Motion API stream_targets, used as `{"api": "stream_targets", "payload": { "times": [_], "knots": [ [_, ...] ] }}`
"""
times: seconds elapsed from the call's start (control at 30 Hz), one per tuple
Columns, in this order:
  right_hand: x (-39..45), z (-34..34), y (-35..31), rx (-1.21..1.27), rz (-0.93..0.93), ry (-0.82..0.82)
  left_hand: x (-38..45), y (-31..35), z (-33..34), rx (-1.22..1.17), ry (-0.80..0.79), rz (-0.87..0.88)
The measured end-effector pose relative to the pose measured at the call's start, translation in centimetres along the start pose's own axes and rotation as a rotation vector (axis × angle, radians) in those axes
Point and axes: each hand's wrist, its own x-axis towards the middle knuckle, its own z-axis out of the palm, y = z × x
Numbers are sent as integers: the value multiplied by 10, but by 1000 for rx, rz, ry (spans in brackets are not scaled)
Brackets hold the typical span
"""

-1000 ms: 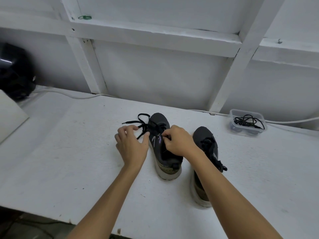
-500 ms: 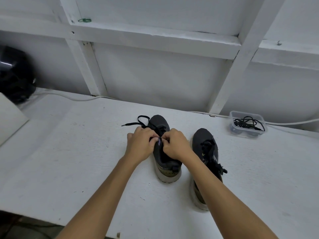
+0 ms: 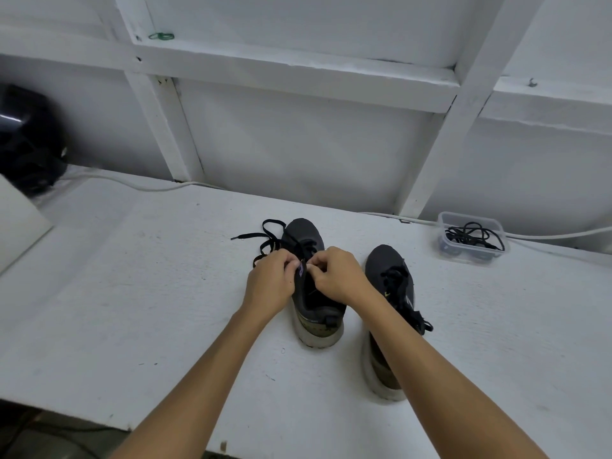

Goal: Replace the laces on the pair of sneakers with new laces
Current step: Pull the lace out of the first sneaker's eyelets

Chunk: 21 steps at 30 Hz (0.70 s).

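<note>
Two dark grey sneakers with pale soles stand toes away from me on the white table [image 3: 132, 309]. Over the left sneaker [image 3: 306, 236] both my hands meet at the tongue. My left hand [image 3: 271, 283] has its fingers curled at the tongue's left edge, pinching the black lace [image 3: 265, 241], whose loose end trails off to the left on the table. My right hand [image 3: 337, 276] pinches at the tongue's right side; what it pinches is hidden. The right sneaker [image 3: 385, 263] stands beside it with its black lace tied, partly covered by my right forearm.
A clear plastic tub [image 3: 472, 240] holding black laces sits at the back right by the wall. A white cable [image 3: 132, 185] runs along the table's back edge. A black helmet-like object [image 3: 26, 140] and a white board [image 3: 20, 223] lie at the far left.
My left hand moved right from beside the left sneaker up to its tongue, meeting my right hand. Both hands now sit slightly further forward over the laces.
</note>
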Motion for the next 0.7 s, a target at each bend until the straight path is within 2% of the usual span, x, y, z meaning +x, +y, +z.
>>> {"api": "stream_targets", "payload": {
  "times": [0.33, 0.57, 0.7],
  "knots": [
    [1, 11, -5, -41, 2, 45, -10, 0, 6, -201, 6, -64],
    [1, 11, -5, -82, -3, 46, 1, -5, -7, -127, -99, -16],
    [-5, -7, -3, 83, 37, 27, 4, -6, -11, -101, -47, -5]
  ]
}}
